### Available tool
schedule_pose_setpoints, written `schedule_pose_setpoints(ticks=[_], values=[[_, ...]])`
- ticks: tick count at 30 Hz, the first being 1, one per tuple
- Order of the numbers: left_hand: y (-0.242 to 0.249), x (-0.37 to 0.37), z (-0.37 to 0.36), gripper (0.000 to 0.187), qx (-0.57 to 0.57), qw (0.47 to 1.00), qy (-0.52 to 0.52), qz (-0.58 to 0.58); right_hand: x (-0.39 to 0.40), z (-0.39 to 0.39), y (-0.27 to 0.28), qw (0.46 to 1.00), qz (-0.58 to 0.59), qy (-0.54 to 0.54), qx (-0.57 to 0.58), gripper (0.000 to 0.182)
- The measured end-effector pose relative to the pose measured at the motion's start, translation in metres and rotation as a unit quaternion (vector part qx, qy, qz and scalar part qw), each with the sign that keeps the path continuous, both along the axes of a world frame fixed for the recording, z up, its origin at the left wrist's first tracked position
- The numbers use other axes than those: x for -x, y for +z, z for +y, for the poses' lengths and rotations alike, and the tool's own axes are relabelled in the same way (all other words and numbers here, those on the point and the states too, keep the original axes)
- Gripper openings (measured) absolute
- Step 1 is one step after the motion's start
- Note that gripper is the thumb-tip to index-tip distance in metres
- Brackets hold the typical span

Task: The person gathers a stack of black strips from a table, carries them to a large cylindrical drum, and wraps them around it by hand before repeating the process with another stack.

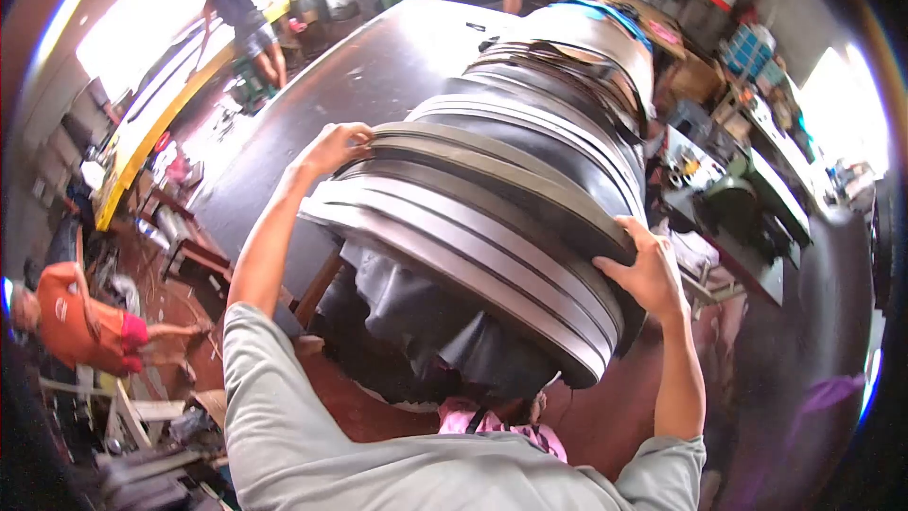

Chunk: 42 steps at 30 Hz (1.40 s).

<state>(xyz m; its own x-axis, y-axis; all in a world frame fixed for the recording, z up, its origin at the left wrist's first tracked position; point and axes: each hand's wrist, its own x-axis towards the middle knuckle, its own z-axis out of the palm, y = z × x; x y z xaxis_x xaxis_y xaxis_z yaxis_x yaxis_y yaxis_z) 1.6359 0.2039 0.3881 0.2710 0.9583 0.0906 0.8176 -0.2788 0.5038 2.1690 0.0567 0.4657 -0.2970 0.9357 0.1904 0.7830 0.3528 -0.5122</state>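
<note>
Several long, flat strips in white, grey and black lie across the near end of a large table, bowed by the wide lens. My left hand [340, 146] is closed on the left end of a grey-olive strip [492, 166]. At that strip's right end, my right hand [647, 268] grips its edge, thumb on the near side and fingers over the top. Nearer to me lie pale strips [473, 251] with dark lines between them. Below them, a black leather-like sheet [426, 308] hangs in folds over the table's front edge.
The dark tabletop [331, 99] stretches away, with more stacked sheets [586, 43] at its far right. A person in orange [71, 317] is at the left. Two other people [244, 14] are at the back. A cluttered bench with a machine [733, 199] stands right.
</note>
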Motion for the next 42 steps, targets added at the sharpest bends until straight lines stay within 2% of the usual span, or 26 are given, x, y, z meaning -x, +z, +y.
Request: schedule_pose_setpoints(ticks=[2, 4, 6, 8, 10, 11, 14, 15, 16, 17, 19, 21, 22, 23, 24, 25, 26, 28, 30, 32, 34, 35, 36, 38, 40, 42], values=[[-0.008, 0.003, 0.006, 0.039, 0.005, 1.000, 0.000, 0.004, -0.003, 0.003, -0.013, 1.000, 0.014, 0.023, 0.000, 0.058], [0.003, -0.006, -0.006, 0.034, 0.014, 0.999, -0.004, -0.032, -0.006, 0.004, -0.021, 0.994, 0.034, 0.065, -0.081, 0.058], [0.001, 0.000, -0.001, 0.035, 0.058, 0.998, 0.000, -0.038, -0.018, 0.001, -0.031, 0.994, 0.082, 0.066, -0.032, 0.062], [-0.011, 0.002, 0.003, 0.033, 0.003, 0.999, -0.019, -0.031, -0.031, -0.011, -0.027, 0.992, 0.093, 0.061, 0.057, 0.065], [-0.020, 0.022, 0.017, 0.037, -0.010, 0.998, -0.054, 0.037, -0.054, -0.013, -0.052, 0.985, 0.144, 0.082, 0.053, 0.062], [-0.025, 0.029, 0.022, 0.036, -0.009, 0.998, -0.053, 0.035, -0.066, -0.017, -0.060, 0.989, 0.113, 0.068, 0.064, 0.063], [-0.014, 0.021, 0.016, 0.033, 0.080, 0.996, 0.014, -0.026, -0.092, -0.019, -0.099, 0.975, 0.190, 0.094, 0.061, 0.067], [-0.014, 0.022, 0.017, 0.037, 0.095, 0.995, 0.015, -0.011, -0.093, -0.024, -0.087, 0.968, 0.185, 0.063, 0.157, 0.069], [-0.011, 0.025, 0.023, 0.041, 0.110, 0.994, 0.020, 0.005, -0.094, -0.019, -0.111, 0.971, 0.211, 0.091, 0.063, 0.068], [-0.011, 0.026, 0.027, 0.041, 0.110, 0.994, 0.021, 0.011, -0.093, -0.017, -0.113, 0.970, 0.219, 0.090, 0.060, 0.067], [-0.002, 0.035, 0.019, 0.052, -0.090, 0.970, 0.004, 0.225, -0.091, -0.016, -0.115, 0.964, 0.237, 0.105, 0.055, 0.066], [0.046, -0.060, -0.020, 0.058, -0.191, 0.972, 0.054, 0.129, -0.094, -0.008, -0.115, 0.950, 0.279, 0.138, 0.005, 0.065], [0.063, -0.113, -0.044, 0.055, -0.230, 0.968, 0.027, 0.100, -0.096, -0.005, -0.115, 0.946, 0.286, 0.151, 0.001, 0.065], [0.085, -0.182, -0.076, 0.049, -0.224, 0.972, -0.064, 0.017, -0.098, -0.002, -0.113, 0.951, 0.274, 0.141, 0.004, 0.064], [0.091, -0.226, -0.095, 0.046, -0.199, 0.968, -0.151, -0.005, -0.098, 0.000, -0.111, 0.956, 0.262, 0.131, 0.009, 0.064], [0.110, -0.270, -0.113, 0.049, -0.148, 0.968, -0.189, 0.072, -0.099, 0.003, -0.108, 0.955, 0.262, 0.141, 0.008, 0.064], [0.112, -0.300, -0.118, 0.054, -0.116, 0.968, -0.204, 0.092, -0.100, 0.004, -0.103, 0.950, 0.272, 0.150, 0.007, 0.064], [0.097, -0.320, -0.108, 0.055, -0.079, 0.962, -0.237, 0.107, -0.103, 0.009, -0.094, 0.956, 0.234, 0.166, 0.063, 0.063], [0.090, -0.322, -0.106, 0.049, -0.092, 0.961, -0.223, 0.134, -0.105, 0.017, -0.094, 0.953, 0.237, 0.184, 0.041, 0.065], [0.082, -0.321, -0.107, 0.047, -0.082, 0.968, -0.212, 0.107, -0.104, 0.018, -0.100, 0.951, 0.225, 0.211, 0.016, 0.069], [0.081, -0.322, -0.109, 0.050, -0.071, 0.974, -0.184, 0.109, -0.105, 0.019, -0.099, 0.943, 0.254, 0.216, 0.023, 0.064], [0.088, -0.332, -0.112, 0.056, -0.133, 0.960, -0.191, 0.158, -0.108, 0.016, -0.086, 0.942, 0.253, 0.215, 0.061, 0.063], [0.098, -0.346, -0.112, 0.056, -0.134, 0.959, -0.191, 0.159, -0.110, 0.016, -0.076, 0.940, 0.250, 0.210, 0.097, 0.062], [0.120, -0.380, -0.119, 0.057, -0.083, 0.947, -0.268, 0.155, -0.106, 0.017, -0.068, 0.939, 0.267, 0.205, 0.073, 0.060], [0.118, -0.405, -0.113, 0.056, -0.076, 0.937, -0.302, 0.158, -0.106, 0.020, -0.063, 0.948, 0.220, 0.210, 0.096, 0.062], [0.112, -0.416, -0.104, 0.056, 0.075, 0.939, -0.275, 0.193, -0.105, 0.020, -0.069, 0.949, 0.225, 0.213, 0.062, 0.061]])
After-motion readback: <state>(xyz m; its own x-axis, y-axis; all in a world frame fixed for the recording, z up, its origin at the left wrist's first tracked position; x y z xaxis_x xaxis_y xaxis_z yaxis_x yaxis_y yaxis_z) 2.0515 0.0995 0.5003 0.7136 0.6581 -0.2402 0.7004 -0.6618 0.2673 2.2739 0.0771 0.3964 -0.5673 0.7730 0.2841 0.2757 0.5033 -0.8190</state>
